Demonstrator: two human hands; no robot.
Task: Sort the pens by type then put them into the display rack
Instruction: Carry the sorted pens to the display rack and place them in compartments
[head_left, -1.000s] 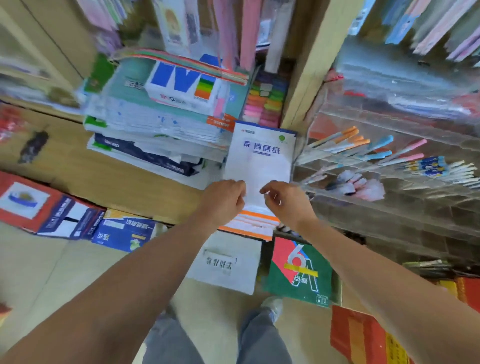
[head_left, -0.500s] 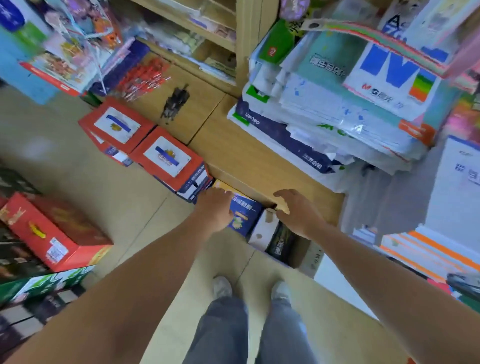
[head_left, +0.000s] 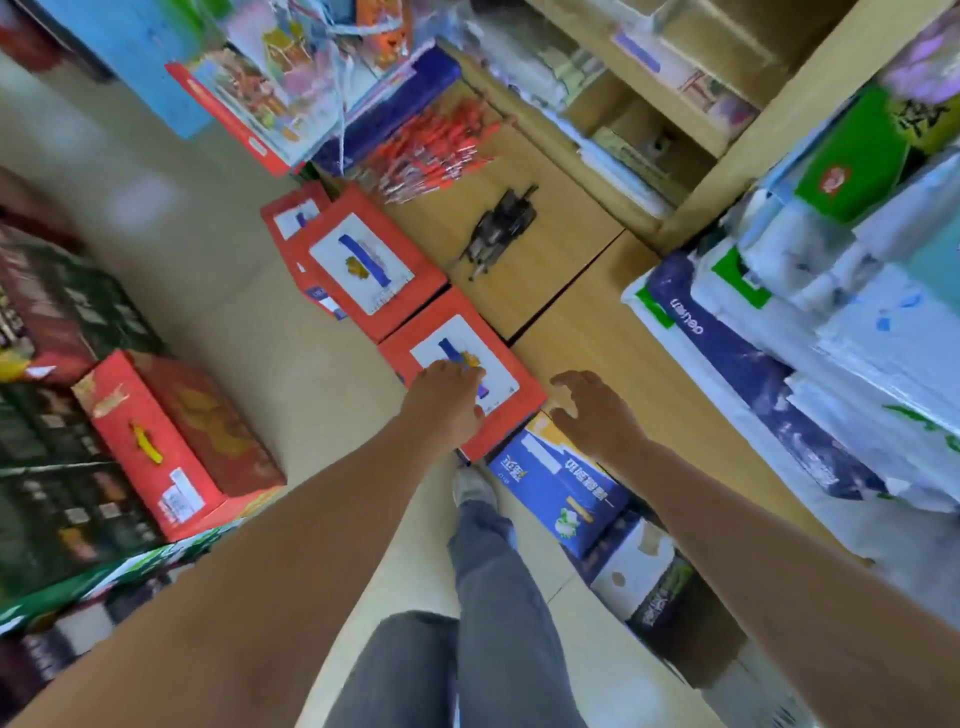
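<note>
A heap of red pens (head_left: 436, 148) lies on the wooden ledge (head_left: 587, 332), with a smaller bundle of black pens (head_left: 498, 228) just right of it. My left hand (head_left: 447, 402) hovers in front of a red box (head_left: 462, 364) below the ledge, its fingers loosely curled and nothing visible in them. My right hand (head_left: 592, 410) is beside it with fingers spread, empty, near the ledge's front edge. Both hands are well short of the pens. The display rack is out of view.
Two more red boxes (head_left: 363, 260) lean against the ledge. A blue box (head_left: 556, 483) stands by my feet and a large red carton (head_left: 171, 441) sits on the floor at left. Stacked paper reams (head_left: 810, 353) fill the right, with shelves (head_left: 649, 104) behind.
My view has swung left, away from the acrylic pen rack and white notepad, down to the floor boxes and ledge. My hands have left the notepad and moved apart.
</note>
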